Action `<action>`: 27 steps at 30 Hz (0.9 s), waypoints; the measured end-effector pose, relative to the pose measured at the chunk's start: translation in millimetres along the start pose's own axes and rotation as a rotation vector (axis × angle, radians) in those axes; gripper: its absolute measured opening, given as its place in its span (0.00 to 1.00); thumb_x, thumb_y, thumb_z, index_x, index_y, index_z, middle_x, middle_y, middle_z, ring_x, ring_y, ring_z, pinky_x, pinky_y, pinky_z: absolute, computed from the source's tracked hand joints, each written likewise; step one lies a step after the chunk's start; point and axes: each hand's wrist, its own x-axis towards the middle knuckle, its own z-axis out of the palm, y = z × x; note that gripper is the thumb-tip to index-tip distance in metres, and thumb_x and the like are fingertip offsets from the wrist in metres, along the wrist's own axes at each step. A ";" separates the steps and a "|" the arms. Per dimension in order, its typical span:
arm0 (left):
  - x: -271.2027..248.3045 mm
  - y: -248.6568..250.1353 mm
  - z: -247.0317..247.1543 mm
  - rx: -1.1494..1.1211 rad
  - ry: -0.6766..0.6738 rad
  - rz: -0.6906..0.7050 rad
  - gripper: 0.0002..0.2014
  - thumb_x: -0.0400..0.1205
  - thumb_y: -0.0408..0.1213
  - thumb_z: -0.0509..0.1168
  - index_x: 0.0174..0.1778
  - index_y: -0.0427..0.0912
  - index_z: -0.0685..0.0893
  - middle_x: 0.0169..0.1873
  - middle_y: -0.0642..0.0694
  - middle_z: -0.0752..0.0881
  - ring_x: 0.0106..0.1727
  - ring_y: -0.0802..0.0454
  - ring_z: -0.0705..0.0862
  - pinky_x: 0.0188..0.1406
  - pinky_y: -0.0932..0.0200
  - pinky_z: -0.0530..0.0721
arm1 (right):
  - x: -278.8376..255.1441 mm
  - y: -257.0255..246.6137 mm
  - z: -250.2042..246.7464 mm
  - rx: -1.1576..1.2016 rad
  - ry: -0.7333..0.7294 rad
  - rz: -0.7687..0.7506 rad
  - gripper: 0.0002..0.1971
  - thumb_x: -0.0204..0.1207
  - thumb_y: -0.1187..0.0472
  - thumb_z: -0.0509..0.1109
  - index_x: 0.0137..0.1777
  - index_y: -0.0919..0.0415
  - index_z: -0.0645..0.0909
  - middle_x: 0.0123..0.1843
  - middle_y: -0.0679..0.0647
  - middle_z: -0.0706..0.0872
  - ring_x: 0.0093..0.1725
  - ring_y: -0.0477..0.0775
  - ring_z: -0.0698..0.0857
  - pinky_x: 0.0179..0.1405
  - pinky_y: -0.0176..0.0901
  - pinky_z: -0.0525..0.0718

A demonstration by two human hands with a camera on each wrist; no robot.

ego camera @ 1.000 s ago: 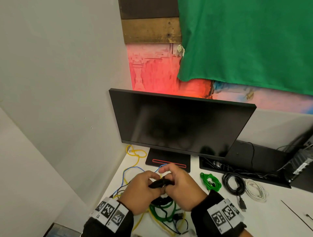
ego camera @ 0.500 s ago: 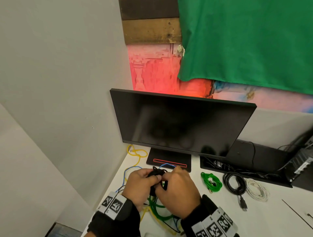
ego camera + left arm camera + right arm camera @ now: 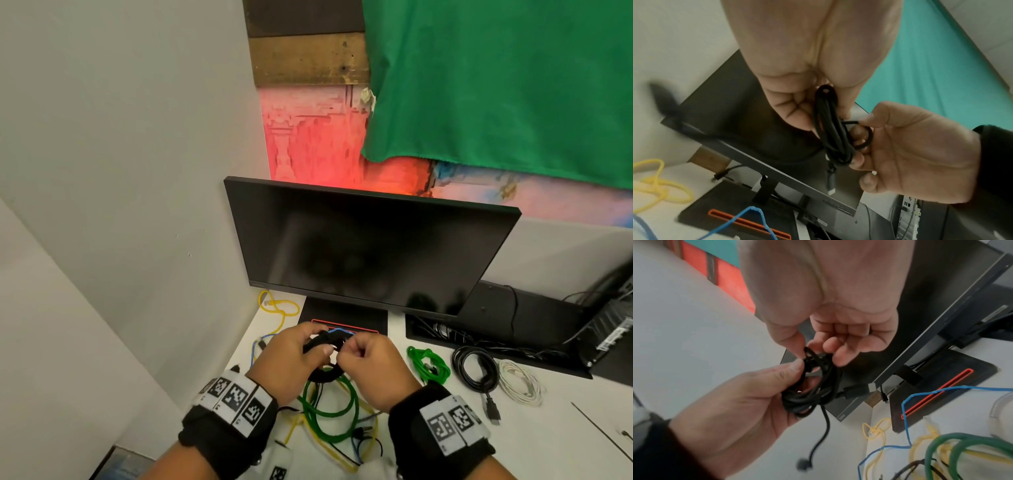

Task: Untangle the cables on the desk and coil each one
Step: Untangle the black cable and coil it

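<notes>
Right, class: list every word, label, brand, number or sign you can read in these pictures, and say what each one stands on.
No readable text anywhere.
Black-and-white square marker tags on the black left wristband: patterns; tiny characters beside them too small to read.
Marker tags on the black right wristband: likewise.
Small mark on the black flat monitor's lower bezel: too small to read.
Grey label strip on the monitor's back: blurred.
White label on the black computer case: blurred.
</notes>
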 end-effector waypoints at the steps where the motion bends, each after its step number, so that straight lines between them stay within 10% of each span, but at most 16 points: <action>1: 0.1 -0.1 -2.8 0.035 0.005 0.017 0.13 0.82 0.39 0.68 0.62 0.52 0.83 0.43 0.56 0.88 0.43 0.63 0.87 0.51 0.63 0.86 | 0.6 0.1 -2.5 0.015 -0.028 -0.005 0.09 0.73 0.59 0.72 0.31 0.53 0.81 0.23 0.42 0.79 0.25 0.39 0.76 0.28 0.32 0.76; 10: 1.8 -11.1 -8.8 0.140 0.080 -0.053 0.07 0.82 0.44 0.67 0.54 0.50 0.82 0.41 0.52 0.88 0.44 0.55 0.88 0.52 0.50 0.88 | -3.5 -0.4 -24.0 0.155 -0.192 -0.001 0.10 0.70 0.54 0.67 0.52 0.46 0.80 0.41 0.48 0.92 0.43 0.45 0.87 0.48 0.42 0.79; 14: 2.4 -12.3 -3.9 0.106 0.122 -0.058 0.03 0.82 0.44 0.67 0.48 0.50 0.82 0.34 0.53 0.88 0.37 0.61 0.87 0.48 0.51 0.88 | -11.7 4.4 6.1 -0.259 -0.049 -0.202 0.05 0.75 0.51 0.74 0.43 0.42 0.80 0.43 0.42 0.78 0.41 0.40 0.78 0.42 0.34 0.75; 19: -0.3 -13.9 -3.8 0.135 0.083 -0.047 0.06 0.83 0.41 0.66 0.55 0.49 0.82 0.40 0.50 0.88 0.44 0.53 0.87 0.52 0.49 0.86 | -5.0 14.2 2.1 0.203 -0.017 -0.094 0.12 0.75 0.65 0.76 0.32 0.50 0.86 0.45 0.48 0.87 0.49 0.45 0.85 0.57 0.43 0.79; 24: -2.8 -10.3 -4.0 0.268 0.048 -0.027 0.09 0.85 0.44 0.64 0.59 0.51 0.79 0.44 0.50 0.86 0.47 0.51 0.85 0.50 0.51 0.86 | -1.6 11.2 -18.3 0.434 -0.128 -0.068 0.11 0.71 0.51 0.73 0.31 0.55 0.87 0.30 0.55 0.86 0.35 0.58 0.87 0.47 0.49 0.84; 27: -1.8 -11.9 -11.7 0.306 0.060 -0.032 0.09 0.85 0.45 0.63 0.60 0.50 0.78 0.43 0.52 0.84 0.46 0.52 0.84 0.48 0.56 0.85 | -4.0 18.7 -29.5 0.535 -0.302 0.023 0.10 0.71 0.46 0.74 0.36 0.51 0.85 0.22 0.49 0.69 0.20 0.50 0.68 0.26 0.44 0.76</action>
